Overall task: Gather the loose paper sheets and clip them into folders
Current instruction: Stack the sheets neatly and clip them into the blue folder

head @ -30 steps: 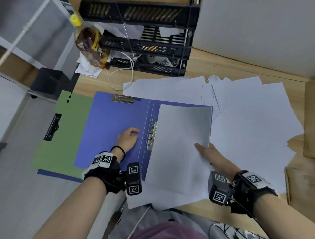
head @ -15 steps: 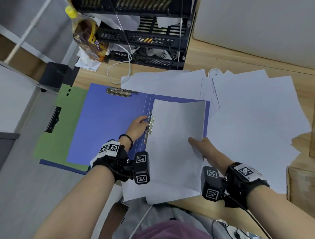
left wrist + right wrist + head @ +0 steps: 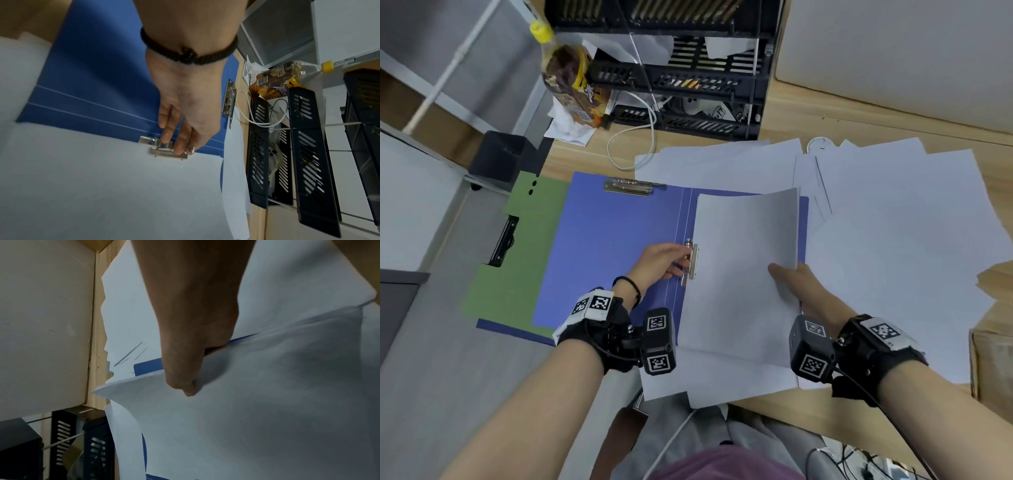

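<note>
A blue folder lies open on the desk, with a metal clip beside its spine. My left hand reaches across the left cover and pinches that clip with its fingertips; the thumb is hidden. A stack of white sheets lies on the folder's right half, its left edge at the clip and its far end bowed upward. My right hand pinches the stack's right edge, thumb on top, and the fingers go under the paper.
Several loose sheets spread over the desk to the right and behind. A green folder lies under the blue one at the left. A black tray rack, a bottle and a white cable stand behind.
My left hand has moved right, from the folder's left cover onto the spine clip. My right hand has kept its hold and brought the stack's left edge against the clip.
</note>
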`<state>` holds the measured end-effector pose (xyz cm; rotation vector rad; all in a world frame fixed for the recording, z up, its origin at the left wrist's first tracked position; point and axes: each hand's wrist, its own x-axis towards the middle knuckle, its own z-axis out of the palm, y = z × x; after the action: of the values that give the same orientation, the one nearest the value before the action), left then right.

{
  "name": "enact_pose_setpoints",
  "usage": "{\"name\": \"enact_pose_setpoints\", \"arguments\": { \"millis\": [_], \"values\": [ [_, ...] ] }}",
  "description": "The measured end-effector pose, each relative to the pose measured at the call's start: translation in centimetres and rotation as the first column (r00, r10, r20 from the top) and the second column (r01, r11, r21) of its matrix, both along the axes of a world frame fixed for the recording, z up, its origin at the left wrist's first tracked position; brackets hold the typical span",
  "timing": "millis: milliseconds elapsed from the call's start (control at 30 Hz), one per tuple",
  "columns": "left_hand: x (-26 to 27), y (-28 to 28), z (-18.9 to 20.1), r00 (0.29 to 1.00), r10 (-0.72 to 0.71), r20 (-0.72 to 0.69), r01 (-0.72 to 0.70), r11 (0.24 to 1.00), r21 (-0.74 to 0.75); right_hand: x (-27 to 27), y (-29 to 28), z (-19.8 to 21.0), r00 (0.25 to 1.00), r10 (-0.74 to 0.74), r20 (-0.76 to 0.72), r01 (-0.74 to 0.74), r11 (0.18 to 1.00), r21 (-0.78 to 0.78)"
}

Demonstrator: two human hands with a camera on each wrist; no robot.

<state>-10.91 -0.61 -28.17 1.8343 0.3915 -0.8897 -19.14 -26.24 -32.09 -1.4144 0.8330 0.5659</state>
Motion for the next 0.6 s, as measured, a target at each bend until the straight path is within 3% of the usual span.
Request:
{"name": "enact_pose_setpoints", "arguments": {
  "millis": [133,267,400,600],
  "values": [
    [-1.5,1.9,-1.3,0.996,-0.076,-0.04,0.076,0.997,-0.014,0.1,0.4,-0.2,0.998,-0.05,-0.025,0.05,0.999,0.018],
    [-2.1,2.5,-2.5,0.996,-0.079,0.04,0.078,0.997,0.02,-0.1,0.9,-0.6,0.996,-0.081,-0.042,0.081,0.997,-0.021],
    [-2.1,2.5,-4.0,0.98,-0.171,0.106,0.154,0.976,0.156,-0.5,0.8,-0.6,0.994,-0.104,-0.026,0.103,0.994,-0.033],
    [-2.5,1.7,-4.4,0.909,-0.36,0.208,0.256,0.878,0.405,-1.9,-0.9,0.0,0.994,-0.104,0.035,0.106,0.993,-0.051]
  ]
}}
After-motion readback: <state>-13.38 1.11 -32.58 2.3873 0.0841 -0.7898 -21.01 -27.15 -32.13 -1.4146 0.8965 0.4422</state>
